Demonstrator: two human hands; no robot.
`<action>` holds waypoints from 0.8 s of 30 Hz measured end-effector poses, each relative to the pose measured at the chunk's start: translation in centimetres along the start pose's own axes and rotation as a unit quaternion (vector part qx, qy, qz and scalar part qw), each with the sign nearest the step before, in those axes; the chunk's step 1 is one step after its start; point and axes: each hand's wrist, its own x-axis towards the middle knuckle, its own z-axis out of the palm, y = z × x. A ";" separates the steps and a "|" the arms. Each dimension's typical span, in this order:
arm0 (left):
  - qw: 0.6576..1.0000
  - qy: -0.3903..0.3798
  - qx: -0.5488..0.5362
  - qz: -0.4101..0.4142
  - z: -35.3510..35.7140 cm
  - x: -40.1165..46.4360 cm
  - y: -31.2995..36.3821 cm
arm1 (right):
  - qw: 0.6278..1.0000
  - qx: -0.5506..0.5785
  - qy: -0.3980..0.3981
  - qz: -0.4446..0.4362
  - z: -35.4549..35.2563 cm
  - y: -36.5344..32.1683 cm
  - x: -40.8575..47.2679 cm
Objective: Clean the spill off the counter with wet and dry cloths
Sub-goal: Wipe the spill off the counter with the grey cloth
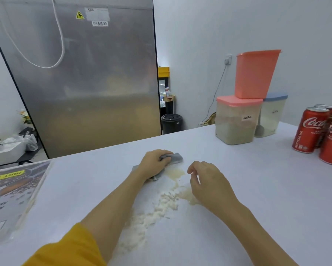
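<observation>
Two hands, left [154,163] gripping crumpled grey cloth [174,158]

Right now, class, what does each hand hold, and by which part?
The left hand grips the crumpled grey cloth across its middle, pressing it onto the white counter. The right hand holds nothing, its fingers loosely curled.

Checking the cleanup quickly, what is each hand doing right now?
Left hand: grips the crumpled grey cloth on the white counter.
Right hand: holds nothing, fingers loosely curled above the beige powdery spill.
</observation>
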 end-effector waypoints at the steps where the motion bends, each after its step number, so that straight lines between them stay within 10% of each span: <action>1: 0.999 -0.026 -0.026 0.029 0.6 -0.7 1.2 | 1.000 -0.001 0.005 0.004 -0.1 0.0 0.1; 8: 0.973 -0.173 -0.102 0.117 -1.5 -6.5 4.6 | 0.999 0.002 0.023 0.026 -0.5 0.1 -0.2; 14: 0.998 -0.025 -0.019 0.052 -6.8 -4.5 1.0 | 0.999 0.003 0.024 0.032 -0.7 -0.1 -0.2; 24: 0.992 -0.116 -0.026 0.044 -3.5 -8.4 1.7 | 1.000 -0.001 -0.019 0.006 0.1 -0.5 -0.5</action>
